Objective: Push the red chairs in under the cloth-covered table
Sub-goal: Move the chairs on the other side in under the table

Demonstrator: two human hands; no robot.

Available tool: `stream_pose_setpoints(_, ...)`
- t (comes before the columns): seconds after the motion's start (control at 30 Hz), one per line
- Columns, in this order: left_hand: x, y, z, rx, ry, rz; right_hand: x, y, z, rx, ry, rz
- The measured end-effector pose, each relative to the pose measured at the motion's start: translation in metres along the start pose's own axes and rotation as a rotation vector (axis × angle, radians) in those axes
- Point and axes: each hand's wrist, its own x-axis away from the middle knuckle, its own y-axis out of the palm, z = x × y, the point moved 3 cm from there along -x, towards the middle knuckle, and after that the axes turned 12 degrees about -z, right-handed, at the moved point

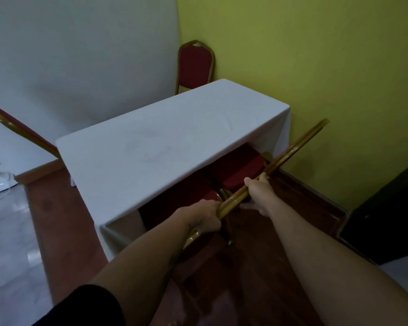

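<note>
Gold metal-framed red chair (243, 175), back rail diagonal across centre frame; both hands, left hand (206, 217) and right hand (257, 194), clenched on it; white cloth-covered desk (156, 142) directly beyond.

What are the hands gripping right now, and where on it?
Both hands, left and right, grip the gold metal top rail of a red chair's backrest, its seat partly under the white-clothed table.

Black short sleeve (85, 307) on left arm; forearms bare.
</note>
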Motion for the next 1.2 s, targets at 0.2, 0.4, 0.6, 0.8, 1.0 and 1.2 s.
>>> stream_pose_setpoints(0.2,0.017,-0.008,-0.049,-0.07,0.046,0.031,0.023,0.009,-0.036,1.089,0.067,0.277)
stream_pose_setpoints(0.4,0.068,-0.071,-0.129,-0.059,0.035,0.146,0.019,0.112,-0.068,1.211,-0.036,0.236)
stream_pose_setpoints(0.6,0.155,-0.157,-0.263,0.088,0.008,0.331,0.004,0.295,-0.106,1.133,-0.242,0.052)
stream_pose_setpoints(0.8,0.24,-0.203,-0.395,0.207,-0.088,0.495,-0.008,0.46,-0.14,1.115,-0.391,-0.166)
stream_pose_setpoints(1.0,0.298,-0.252,-0.496,0.283,-0.217,0.79,-0.033,0.592,-0.17,1.176,-0.499,-0.296)
stream_pose_setpoints(1.2,0.306,-0.301,-0.579,0.279,-0.321,0.886,-0.092,0.688,-0.183,1.176,-0.528,-0.421)
